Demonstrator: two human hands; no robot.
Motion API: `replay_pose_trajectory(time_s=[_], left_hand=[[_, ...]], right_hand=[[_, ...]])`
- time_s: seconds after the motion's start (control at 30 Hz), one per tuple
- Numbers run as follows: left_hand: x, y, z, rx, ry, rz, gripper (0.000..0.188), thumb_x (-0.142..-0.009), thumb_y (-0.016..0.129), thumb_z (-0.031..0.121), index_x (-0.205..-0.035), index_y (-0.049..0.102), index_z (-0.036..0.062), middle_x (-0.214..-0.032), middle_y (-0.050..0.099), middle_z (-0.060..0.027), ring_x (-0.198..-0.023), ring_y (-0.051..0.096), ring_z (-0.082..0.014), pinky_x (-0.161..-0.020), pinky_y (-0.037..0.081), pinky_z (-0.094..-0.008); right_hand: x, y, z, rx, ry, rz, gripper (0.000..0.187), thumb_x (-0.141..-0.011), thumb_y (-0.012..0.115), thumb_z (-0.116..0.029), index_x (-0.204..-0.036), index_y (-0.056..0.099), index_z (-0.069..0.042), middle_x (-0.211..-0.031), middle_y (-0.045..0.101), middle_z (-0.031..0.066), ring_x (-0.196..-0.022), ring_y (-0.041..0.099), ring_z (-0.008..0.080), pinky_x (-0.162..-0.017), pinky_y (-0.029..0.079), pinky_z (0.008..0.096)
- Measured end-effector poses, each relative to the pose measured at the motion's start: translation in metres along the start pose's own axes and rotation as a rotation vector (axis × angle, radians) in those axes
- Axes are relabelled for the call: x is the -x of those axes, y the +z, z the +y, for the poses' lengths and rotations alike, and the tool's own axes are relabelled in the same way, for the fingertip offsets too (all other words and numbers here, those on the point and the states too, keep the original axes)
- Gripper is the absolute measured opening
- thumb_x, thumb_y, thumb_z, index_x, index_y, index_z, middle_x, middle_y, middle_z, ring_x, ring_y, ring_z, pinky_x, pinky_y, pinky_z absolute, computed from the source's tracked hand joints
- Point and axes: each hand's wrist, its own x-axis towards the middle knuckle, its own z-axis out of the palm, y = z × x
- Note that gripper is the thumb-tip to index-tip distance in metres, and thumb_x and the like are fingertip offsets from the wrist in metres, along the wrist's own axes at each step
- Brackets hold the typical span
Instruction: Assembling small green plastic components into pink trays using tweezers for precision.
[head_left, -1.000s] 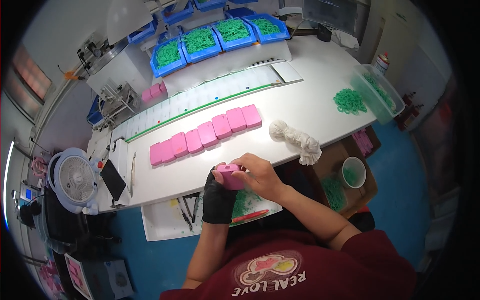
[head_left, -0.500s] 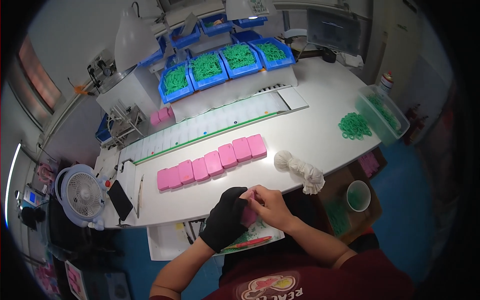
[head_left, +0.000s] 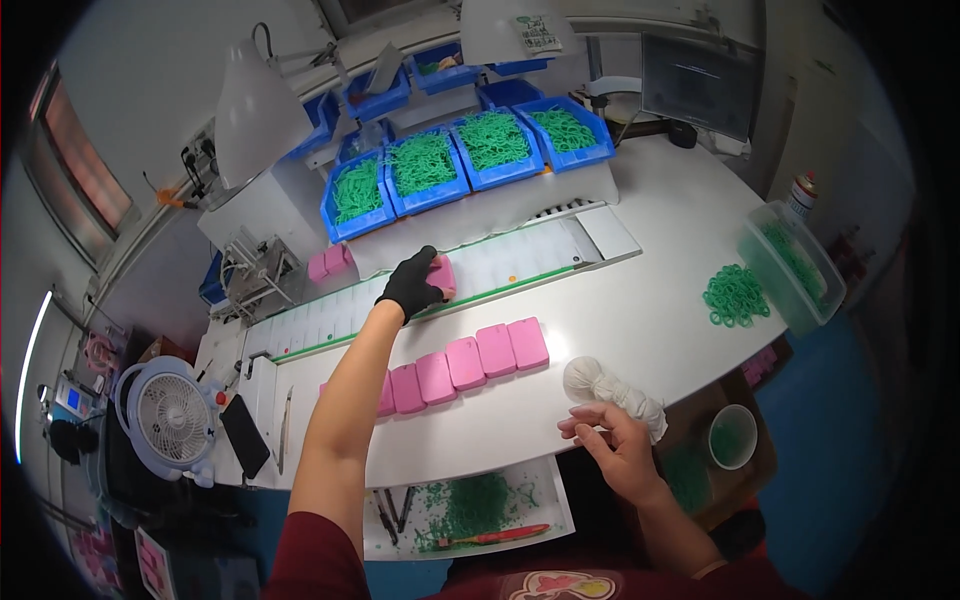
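My left hand (head_left: 412,284), in a black glove with bare fingertips, reaches out over the white conveyor strip (head_left: 345,312). Its fingers are closed round a pink block (head_left: 442,278) with rounded corners, at or just above the strip. A row of similar pink blocks (head_left: 465,363) lies on the table in front of it, partly hidden by my left forearm. My bare right hand (head_left: 615,445) hovers at the table's front edge beside a bundled white cloth (head_left: 612,395). Its fingers are apart and loosely curved, with nothing in them.
Blue bins (head_left: 420,165) of green rings stand behind the strip. At right are a pile of green rings (head_left: 735,295) and a clear tub (head_left: 795,265). An open drawer (head_left: 555,500) with green scraps juts out below. A fan (head_left: 170,415) and phone (head_left: 244,436) sit at left.
My left hand has carried the pink block from the table's front edge forward to the conveyor strip. My right hand has let go of it and moved right. The view has shifted.
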Motion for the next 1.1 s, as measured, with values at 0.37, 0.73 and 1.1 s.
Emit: replay_pose_trajectory(time_s=[0.37, 0.73, 1.1], left_hand=[[0.039, 0.035, 0.066, -0.173, 0.233, -0.051, 0.087, -0.061, 0.086, 0.052, -0.125, 0.056, 0.0014, -0.145, 0.039, -0.0250, -0.136, 0.038, -0.0407, -0.108, 0.039, -0.0471], [0.106, 0.070, 0.150, 0.427, 0.400, 0.092, 0.069, -0.069, 0.082, 0.012, -0.129, 0.045, 0.0129, -0.126, 0.051, -0.0130, -0.112, 0.058, -0.0261, -0.089, 0.053, -0.0393], [0.271, 0.060, 0.138, 0.725, 0.099, 0.231, 0.069, -0.073, 0.075, -0.003, -0.134, 0.044, 0.0076, -0.129, 0.057, -0.0115, -0.117, 0.058, -0.0215, -0.099, 0.048, -0.0353]], right_hand=[[-0.017, -0.036, -0.011, 0.588, -0.202, 0.275, 0.021, -0.084, 0.069, -0.005, -0.103, 0.064, 0.001, -0.098, 0.069, 0.0142, -0.093, 0.068, 0.0257, -0.077, 0.055, 0.0355], [-0.031, -0.072, 0.019, 1.058, -0.074, 0.038, 0.045, -0.070, 0.078, -0.008, -0.111, 0.063, -0.002, -0.117, 0.060, 0.0167, -0.113, 0.052, 0.0355, -0.096, 0.044, 0.0416], [0.007, 0.059, -0.005, -0.118, 0.236, -0.259, 0.047, -0.098, 0.059, -0.036, -0.122, 0.057, 0.005, -0.118, 0.064, 0.0162, -0.105, 0.065, 0.0224, -0.087, 0.055, 0.0350]])
